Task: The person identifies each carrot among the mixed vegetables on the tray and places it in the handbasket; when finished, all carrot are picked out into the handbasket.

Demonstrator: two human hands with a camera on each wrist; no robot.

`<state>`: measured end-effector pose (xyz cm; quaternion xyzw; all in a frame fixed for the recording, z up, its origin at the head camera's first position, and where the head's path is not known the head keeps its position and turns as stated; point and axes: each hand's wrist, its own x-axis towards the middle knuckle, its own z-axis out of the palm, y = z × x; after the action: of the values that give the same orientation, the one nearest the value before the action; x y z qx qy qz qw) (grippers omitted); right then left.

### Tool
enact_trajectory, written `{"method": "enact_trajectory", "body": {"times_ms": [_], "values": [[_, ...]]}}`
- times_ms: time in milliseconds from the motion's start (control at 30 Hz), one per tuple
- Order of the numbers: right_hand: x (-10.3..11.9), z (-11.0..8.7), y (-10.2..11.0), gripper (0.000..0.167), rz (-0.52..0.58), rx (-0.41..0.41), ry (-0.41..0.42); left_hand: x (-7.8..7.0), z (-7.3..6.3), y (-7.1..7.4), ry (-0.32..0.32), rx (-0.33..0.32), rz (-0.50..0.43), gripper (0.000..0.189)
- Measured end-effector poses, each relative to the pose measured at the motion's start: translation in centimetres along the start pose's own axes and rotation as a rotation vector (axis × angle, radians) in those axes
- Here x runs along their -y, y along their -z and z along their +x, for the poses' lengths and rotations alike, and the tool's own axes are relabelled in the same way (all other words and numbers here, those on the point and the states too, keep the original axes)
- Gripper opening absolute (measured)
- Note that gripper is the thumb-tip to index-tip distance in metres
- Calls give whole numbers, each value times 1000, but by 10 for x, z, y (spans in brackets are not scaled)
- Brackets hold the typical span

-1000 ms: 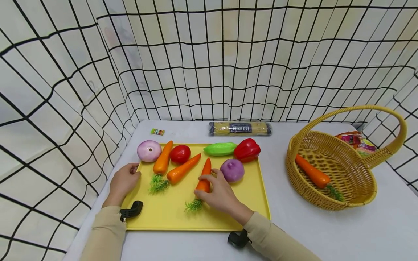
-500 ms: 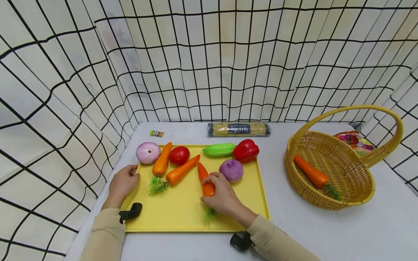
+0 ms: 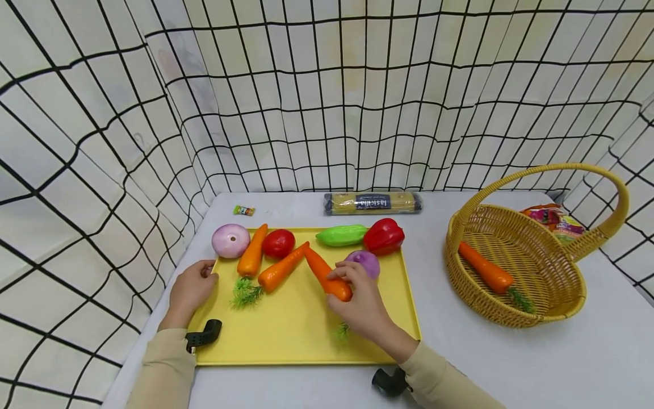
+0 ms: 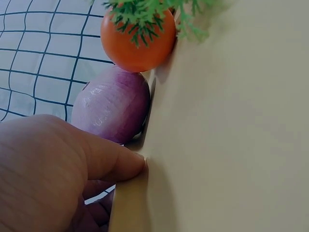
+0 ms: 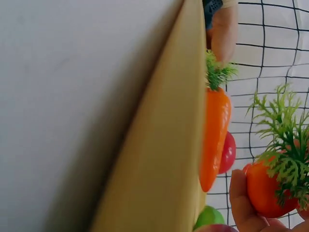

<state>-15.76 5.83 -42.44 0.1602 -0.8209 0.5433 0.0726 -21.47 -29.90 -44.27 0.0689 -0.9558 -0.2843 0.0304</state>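
My right hand (image 3: 365, 304) grips an orange carrot (image 3: 324, 272) between thumb and fingers over the yellow tray (image 3: 276, 343). Its narrow tip points up and left, and its green leaves (image 5: 289, 150) show large in the right wrist view. On the tray's left edge, my left hand (image 3: 191, 292) pinches the rim, thumb (image 4: 120, 159) on top and fingers below. Two more carrots, one steep (image 3: 252, 253) and one slanted (image 3: 281, 270), lie left of the held one. A pale purple onion (image 4: 116, 104) sits just beyond the left thumb. Another purple onion (image 3: 365, 263) is partly hidden behind the right hand.
A tomato (image 3: 278, 244), a green vegetable (image 3: 339, 236) and a red pepper (image 3: 384, 236) line the tray's far side. Behind it lie a pasta packet (image 3: 373, 203) and a small wrapper (image 3: 243, 211). At right stands a handled wicker basket (image 3: 516, 321) holding a carrot (image 3: 485, 268).
My right hand has closed round the carrot and shifted it right, turning its tip leftward and lifting it somewhat. The left hand stays at the tray's edge.
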Motion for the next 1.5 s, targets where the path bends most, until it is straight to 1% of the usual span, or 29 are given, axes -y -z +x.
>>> {"method": "enact_trajectory", "body": {"times_ms": [167, 300, 400, 467, 633, 733, 800, 867, 1100, 1200, 1300, 1400, 1500], "values": [[2, -1, 17, 28, 34, -48, -6, 1, -1, 0, 8, 4, 2, 40], [0, 0, 35, 23, 55, -80, -16, 1, -1, 0, 11, 4, 3, 40], [-1, -1, 51, 27, 71, -99, -44, 1, -1, 0, 13, 4, 0, 39], [-3, -2, 61, 34, 76, -98, -65, 1, -2, 0, 16, 4, -4, 39], [-10, -5, 82, 48, 31, -86, -95, 2, -2, 0, 24, 12, -9, 39], [-16, -7, 91, 50, -24, -95, -102, 2, -2, -1, 29, 16, -7, 40], [-20, -8, 95, 50, -38, -112, -103, 3, -2, -1, 31, 19, -7, 40], [-23, -10, 100, 48, -46, -141, -103, 3, -3, -2, 33, 19, -6, 40], [-33, -19, 118, 46, 84, -278, -115, 3, -3, -2, 22, 8, -7, 40], [-36, -22, 126, 44, 72, -351, -116, 3, -3, -1, 18, 4, -10, 39], [-38, -24, 133, 42, 28, -407, -112, 2, -2, -1, 16, 0, -13, 39], [-40, -25, 139, 43, -5, -438, -102, 1, -2, -1, 17, 0, -12, 39], [-42, -26, 144, 44, -53, -457, -60, 0, -1, -1, 20, 6, -7, 40]]}}
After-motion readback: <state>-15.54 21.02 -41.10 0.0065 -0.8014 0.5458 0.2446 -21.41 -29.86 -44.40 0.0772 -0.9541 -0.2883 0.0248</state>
